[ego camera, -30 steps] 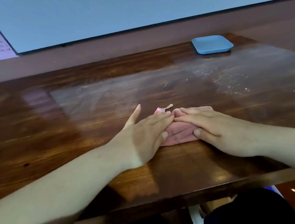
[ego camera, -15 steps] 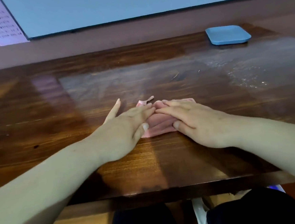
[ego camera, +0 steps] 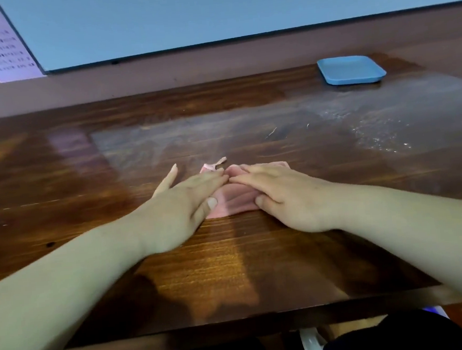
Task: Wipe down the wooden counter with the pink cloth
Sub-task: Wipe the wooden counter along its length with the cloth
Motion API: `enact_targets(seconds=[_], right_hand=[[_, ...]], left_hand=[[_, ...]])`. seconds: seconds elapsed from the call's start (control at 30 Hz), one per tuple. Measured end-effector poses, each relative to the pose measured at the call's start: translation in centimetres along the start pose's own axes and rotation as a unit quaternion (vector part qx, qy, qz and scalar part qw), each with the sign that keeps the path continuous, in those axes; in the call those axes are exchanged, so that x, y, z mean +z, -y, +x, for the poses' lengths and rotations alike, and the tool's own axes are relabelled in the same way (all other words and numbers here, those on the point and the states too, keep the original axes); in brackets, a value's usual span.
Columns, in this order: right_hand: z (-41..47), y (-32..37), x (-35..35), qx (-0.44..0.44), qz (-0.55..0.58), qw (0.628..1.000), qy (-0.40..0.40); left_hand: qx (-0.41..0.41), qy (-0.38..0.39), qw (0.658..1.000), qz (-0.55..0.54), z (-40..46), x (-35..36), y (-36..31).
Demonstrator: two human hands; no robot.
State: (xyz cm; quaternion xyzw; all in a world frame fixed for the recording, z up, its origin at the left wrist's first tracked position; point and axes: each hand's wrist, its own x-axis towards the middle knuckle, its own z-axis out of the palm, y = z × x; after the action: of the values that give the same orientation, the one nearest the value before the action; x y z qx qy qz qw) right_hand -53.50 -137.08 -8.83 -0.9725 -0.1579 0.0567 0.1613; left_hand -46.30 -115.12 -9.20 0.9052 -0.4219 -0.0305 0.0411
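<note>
Both hands flat on the pink cloth (ego camera: pixel 233 199) at the centre of the wooden counter (ego camera: pixel 231 268).

The cloth lies folded, a small tab projecting at its 12 o'clock edge. The left hand (ego camera: pixel 182 203) presses its 9 o'clock side, fingers straight and together, little finger splayed onto the wood. The right hand (ego camera: pixel 286 195) presses its 3 o'clock side, fingers straight; fingertips of both hands nearly meet. A whitish residue patch (ego camera: pixel 381 135), possibly dust, lies at 2 o'clock. A blue tray (ego camera: pixel 351 70) sits beyond it, well apart.

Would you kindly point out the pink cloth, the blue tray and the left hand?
pink cloth (ego camera: pixel 233 202), head view, bare middle between the hands.
blue tray (ego camera: pixel 350 69), head view, its floor.
left hand (ego camera: pixel 184 206), head view, its back.
</note>
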Motion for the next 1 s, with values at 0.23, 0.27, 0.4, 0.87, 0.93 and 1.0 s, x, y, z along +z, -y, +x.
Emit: enact_targets(seconds=[0.23,0.27,0.4,0.87,0.93,1.0], right_hand=[[-3.4,1.4,1.8,-0.045,0.034,0.998,0.010],[-2.7,1.3,1.4,-0.036,0.032,0.999,0.015],[1.0,1.2,-0.1,-0.018,0.033,0.999,-0.026],[11.9,0.2,-0.1,0.020,0.004,0.999,-0.049],[12.4,-0.6,-0.9,0.091,-0.011,0.991,-0.097],[11.8,0.4,-0.4,0.036,-0.078,0.991,-0.106]], left_hand=[[0.104,-0.018,0.994,-0.035,-2.7,0.4,2.0],[0.097,-0.011,0.995,-0.034,-1.9,0.0,2.6],[0.059,-0.036,0.996,0.058,1.5,-0.9,4.8],[-0.238,-0.094,0.947,-0.195,4.1,-1.8,9.5],[-0.255,-0.124,0.944,-0.171,4.8,-1.6,9.3],[-0.257,-0.141,0.944,-0.152,5.5,-1.5,8.9]])
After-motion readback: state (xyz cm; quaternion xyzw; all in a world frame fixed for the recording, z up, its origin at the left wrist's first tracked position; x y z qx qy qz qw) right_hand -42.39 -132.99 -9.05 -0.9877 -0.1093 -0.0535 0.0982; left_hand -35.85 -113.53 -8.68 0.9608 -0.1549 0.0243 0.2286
